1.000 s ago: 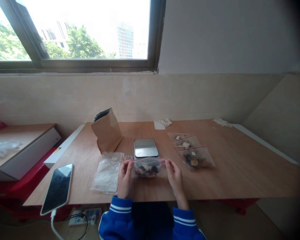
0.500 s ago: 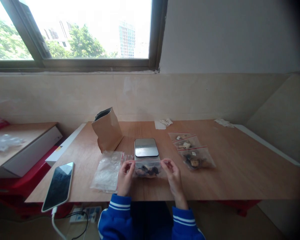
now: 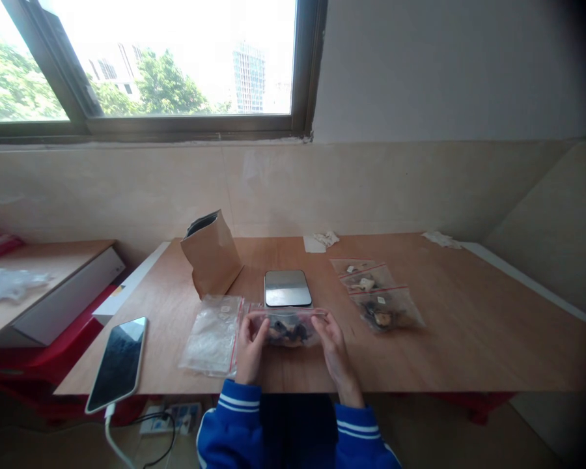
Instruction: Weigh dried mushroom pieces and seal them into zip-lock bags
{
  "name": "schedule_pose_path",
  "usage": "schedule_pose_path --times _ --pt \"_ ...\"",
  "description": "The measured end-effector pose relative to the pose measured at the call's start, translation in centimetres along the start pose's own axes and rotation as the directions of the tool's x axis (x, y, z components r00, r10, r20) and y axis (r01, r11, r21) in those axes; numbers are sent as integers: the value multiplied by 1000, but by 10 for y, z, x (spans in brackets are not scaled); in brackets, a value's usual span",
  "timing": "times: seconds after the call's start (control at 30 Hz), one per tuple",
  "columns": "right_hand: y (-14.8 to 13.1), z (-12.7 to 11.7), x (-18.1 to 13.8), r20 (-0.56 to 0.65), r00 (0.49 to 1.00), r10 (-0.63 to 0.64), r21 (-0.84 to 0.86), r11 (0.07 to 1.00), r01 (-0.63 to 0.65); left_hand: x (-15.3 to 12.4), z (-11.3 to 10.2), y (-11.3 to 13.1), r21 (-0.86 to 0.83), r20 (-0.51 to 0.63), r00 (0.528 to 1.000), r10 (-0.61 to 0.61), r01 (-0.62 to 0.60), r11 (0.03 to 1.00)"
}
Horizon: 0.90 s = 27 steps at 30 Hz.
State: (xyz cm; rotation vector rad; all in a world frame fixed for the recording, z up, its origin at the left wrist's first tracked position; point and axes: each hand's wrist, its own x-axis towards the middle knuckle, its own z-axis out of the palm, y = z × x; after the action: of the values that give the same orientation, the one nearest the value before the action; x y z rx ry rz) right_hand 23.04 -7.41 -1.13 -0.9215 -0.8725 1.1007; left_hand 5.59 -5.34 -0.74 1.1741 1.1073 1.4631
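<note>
I hold a small clear zip bag (image 3: 287,327) with dark and pale dried pieces in it, just above the table's near edge. My left hand (image 3: 251,348) pinches its left end and my right hand (image 3: 333,345) pinches its right end at the red zip strip. Right behind the bag sits a small scale with a shiny steel plate (image 3: 288,288). A stack of empty clear bags (image 3: 211,333) lies to the left of my left hand.
Several filled zip bags (image 3: 378,298) lie in a row to the right. An open brown paper bag (image 3: 211,253) stands behind left. A phone (image 3: 118,362) on a cable lies at the table's left corner. Crumpled paper scraps (image 3: 322,240) sit by the wall. A lower side table (image 3: 43,280) stands left.
Both hands have drawn closer together along the top of the bag, and the bag sits slightly lower towards the table.
</note>
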Motion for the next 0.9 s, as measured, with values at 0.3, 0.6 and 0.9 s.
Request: schedule_pose_path --times 0.3,0.6,0.9 --pt "5 0 4 -11 1000 20 -101 995 -21 3 1 -10 -13 56 998 -37 37 999" --pt "-4 4 2 -78 992 -98 -252 965 76 -2 5 1 42 -7 1000 28 -28 999" --pt "3 4 1 -97 994 -58 -128 991 45 -2 4 1 -31 20 999 -25 26 999"
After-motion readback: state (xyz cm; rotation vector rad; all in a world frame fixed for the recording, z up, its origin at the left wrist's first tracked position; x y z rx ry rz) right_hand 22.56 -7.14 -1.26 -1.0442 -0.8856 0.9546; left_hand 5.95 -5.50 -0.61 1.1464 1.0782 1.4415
